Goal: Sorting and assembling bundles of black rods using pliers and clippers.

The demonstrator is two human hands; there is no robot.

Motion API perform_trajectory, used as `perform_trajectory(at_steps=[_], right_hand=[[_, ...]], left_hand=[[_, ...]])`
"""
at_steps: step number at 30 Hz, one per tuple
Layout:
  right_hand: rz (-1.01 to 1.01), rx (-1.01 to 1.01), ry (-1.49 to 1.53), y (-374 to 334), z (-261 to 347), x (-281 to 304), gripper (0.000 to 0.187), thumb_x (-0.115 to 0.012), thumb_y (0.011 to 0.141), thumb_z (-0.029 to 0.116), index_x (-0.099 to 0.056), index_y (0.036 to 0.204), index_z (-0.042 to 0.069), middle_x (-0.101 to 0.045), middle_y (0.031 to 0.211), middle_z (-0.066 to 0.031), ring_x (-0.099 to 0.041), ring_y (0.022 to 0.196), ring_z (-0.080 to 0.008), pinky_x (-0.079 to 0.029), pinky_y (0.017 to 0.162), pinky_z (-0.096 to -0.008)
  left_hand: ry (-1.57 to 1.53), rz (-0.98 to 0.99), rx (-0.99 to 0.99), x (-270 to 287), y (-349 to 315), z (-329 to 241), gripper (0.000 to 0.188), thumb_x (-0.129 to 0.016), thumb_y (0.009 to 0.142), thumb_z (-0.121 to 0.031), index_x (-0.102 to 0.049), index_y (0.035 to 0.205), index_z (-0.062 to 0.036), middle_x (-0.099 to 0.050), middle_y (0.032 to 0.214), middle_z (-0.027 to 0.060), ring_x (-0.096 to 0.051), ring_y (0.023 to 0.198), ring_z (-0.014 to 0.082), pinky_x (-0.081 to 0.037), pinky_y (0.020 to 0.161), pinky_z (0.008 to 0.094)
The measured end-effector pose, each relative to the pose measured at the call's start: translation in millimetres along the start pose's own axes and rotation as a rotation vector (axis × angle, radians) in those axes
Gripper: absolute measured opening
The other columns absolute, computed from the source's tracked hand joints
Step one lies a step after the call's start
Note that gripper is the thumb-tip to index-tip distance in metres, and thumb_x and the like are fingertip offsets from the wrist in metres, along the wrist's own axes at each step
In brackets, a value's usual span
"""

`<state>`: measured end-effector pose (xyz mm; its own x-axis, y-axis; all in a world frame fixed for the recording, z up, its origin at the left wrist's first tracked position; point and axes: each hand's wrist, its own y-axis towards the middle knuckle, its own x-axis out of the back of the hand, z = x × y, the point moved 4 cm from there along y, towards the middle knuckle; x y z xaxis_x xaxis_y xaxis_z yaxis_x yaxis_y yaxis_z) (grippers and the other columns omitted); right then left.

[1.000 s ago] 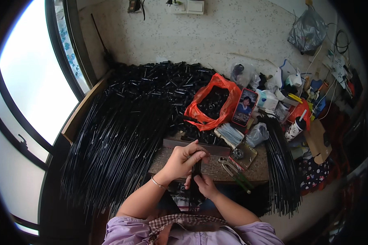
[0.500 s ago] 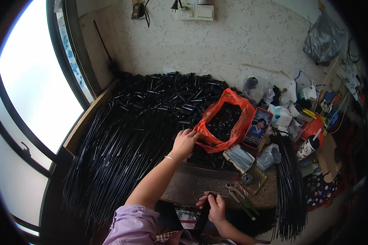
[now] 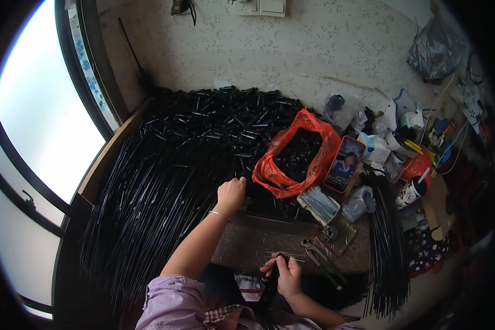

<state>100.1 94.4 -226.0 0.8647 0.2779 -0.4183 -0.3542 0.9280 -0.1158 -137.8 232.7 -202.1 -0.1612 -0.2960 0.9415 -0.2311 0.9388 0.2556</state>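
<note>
My left hand (image 3: 232,194) is curled closed over the near edge of a heap of black tubular parts (image 3: 225,118), left of an open red plastic bag (image 3: 327,137). Its fingertips are hidden, so what they hold, if anything, does not show. Low in front of me, my right hand (image 3: 289,278) pinches a dark piece with thin, pale metal wires (image 3: 292,258) sticking out to both sides. The red bag holds small black ring-like pieces (image 3: 297,157). Long black rods (image 3: 154,220) fan out to the left of my left forearm.
A dark worktop (image 3: 236,247) has loose wires on it. Pliers with green handles (image 3: 322,264) lie beside my right hand, near a box of pale thin strips (image 3: 319,203) and a phone (image 3: 345,165). More black rods (image 3: 388,247) hang at the right. A patterned cup (image 3: 411,192) stands beyond.
My left hand has left the rim of the red bag and moved left and nearer, its fingers now curled. My right hand keeps its pinch. The whole view has shifted slightly.
</note>
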Motion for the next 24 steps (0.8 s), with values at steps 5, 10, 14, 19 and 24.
perform_trajectory(at_steps=[5,10,14,19,24], right_hand=[[0.013,0.034,-0.015,-10,-4,-4,0.014,-0.042,0.093,0.015,-0.047,0.099,0.002,-0.060,0.080,-0.0114,-0.062,0.067,-0.0221,-0.046,0.055,-0.0276],[-0.067,0.098,0.084,-7,-14,19,0.014,-0.050,0.090,0.018,-0.053,0.090,0.004,-0.062,0.082,-0.0094,-0.061,0.075,-0.0201,-0.048,0.060,-0.0306],[0.026,0.137,-0.007,-17,-4,11,0.014,-0.053,0.088,0.014,-0.057,0.090,0.001,-0.062,0.081,-0.0081,-0.057,0.071,-0.0155,-0.046,0.066,-0.0280],[0.081,0.151,-0.073,-30,-2,2,0.012,-0.055,0.087,0.010,-0.057,0.091,0.000,-0.062,0.080,-0.0074,-0.056,0.071,-0.0136,-0.045,0.070,-0.0260],[0.107,0.221,-0.311,-39,-9,0,0.012,-0.053,0.088,0.011,-0.056,0.092,0.000,-0.060,0.083,-0.0050,-0.055,0.073,-0.0124,-0.044,0.072,-0.0256]], left_hand=[[-0.391,-0.124,0.007,14,-13,-3,0.018,-0.063,0.074,-0.020,-0.055,0.082,-0.0056,-0.061,0.079,0.0124,-0.059,0.075,0.0336,-0.047,0.062,0.0416],[-0.781,-0.109,0.051,40,-77,-20,0.021,-0.068,0.068,-0.015,-0.059,0.080,-0.0007,-0.060,0.072,0.0167,-0.060,0.069,0.0310,-0.047,0.062,0.0355],[-0.506,0.005,-0.168,23,-149,-18,0.021,-0.067,0.075,-0.017,-0.058,0.084,-0.0006,-0.058,0.070,0.0053,-0.055,0.068,0.0119,-0.045,0.064,0.0280],[-1.838,-0.062,0.165,35,-171,-40,0.012,-0.053,0.089,-0.019,-0.053,0.089,-0.0063,-0.053,0.097,0.0022,-0.049,0.087,0.0107,-0.040,0.078,0.0267],[-1.988,-0.130,0.056,55,-172,-87,0.010,-0.053,0.089,-0.016,-0.048,0.092,-0.0077,-0.053,0.101,0.0058,-0.053,0.078,0.0123,-0.043,0.066,0.0250]])
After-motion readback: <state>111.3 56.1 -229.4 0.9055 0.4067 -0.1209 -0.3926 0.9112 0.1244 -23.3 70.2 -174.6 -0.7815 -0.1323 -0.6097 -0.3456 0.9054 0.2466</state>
